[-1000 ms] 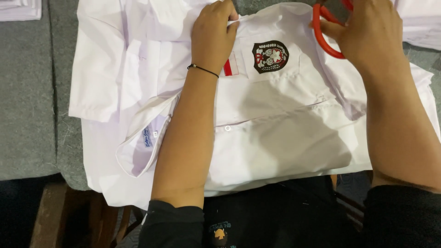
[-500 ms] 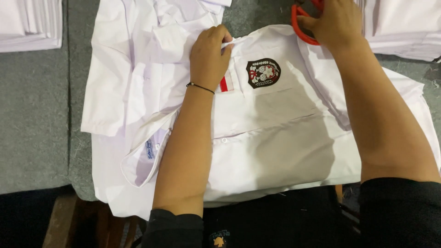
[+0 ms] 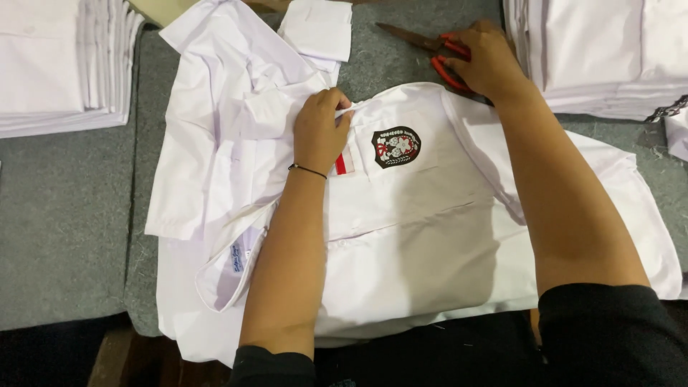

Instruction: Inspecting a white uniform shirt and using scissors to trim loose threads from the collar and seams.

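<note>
A white shirt lies spread on the grey table, with a dark embroidered badge and a small red and white patch on its chest. My left hand pinches a fold of the shirt's cloth just left of the badge. My right hand rests on the table beyond the shirt, its fingers closed around the red handles of a pair of scissors whose blades lie flat and point left.
Stacks of folded white shirts stand at the far left and far right. A loose white cloth piece lies at the top centre. The grey table cover ends near my body.
My right hand has moved the scissors away from the shirt and lowered them onto the table beyond it. My left hand has kept its pinch on the cloth.
</note>
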